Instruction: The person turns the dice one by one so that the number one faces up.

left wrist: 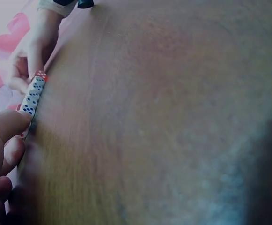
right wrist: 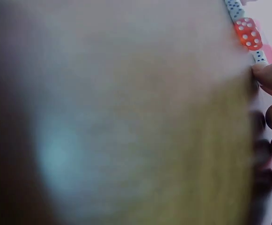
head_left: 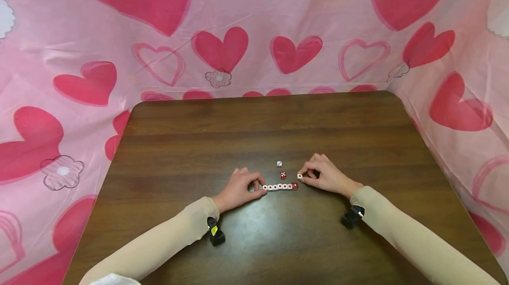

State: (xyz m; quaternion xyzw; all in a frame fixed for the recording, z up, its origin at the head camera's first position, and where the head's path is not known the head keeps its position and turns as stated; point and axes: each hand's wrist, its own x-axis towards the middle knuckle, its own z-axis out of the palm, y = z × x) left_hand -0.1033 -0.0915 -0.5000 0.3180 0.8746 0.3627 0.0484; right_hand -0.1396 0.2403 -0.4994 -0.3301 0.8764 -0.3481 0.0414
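A row of several white dice (head_left: 275,187) with a translucent red die (head_left: 295,185) at its right end lies on the wooden table. My left hand (head_left: 240,189) pinches the leftmost white die (head_left: 265,187) between thumb and forefinger. Between thumb and fingertip, my right hand (head_left: 328,176) holds another white die (head_left: 300,176), just right of the red end die and slightly farther back. In the right wrist view, this held die (right wrist: 259,56) is partly hidden by the thumb. Behind the row sit a second red die (head_left: 283,175) and a loose white die (head_left: 279,164).
The brown wooden table (head_left: 254,134) reaches back to a pink cloth (head_left: 254,77) printed with hearts, which hangs along its back and sides. Each sleeved wrist carries a small black camera, one left (head_left: 215,232) and one right (head_left: 352,217).
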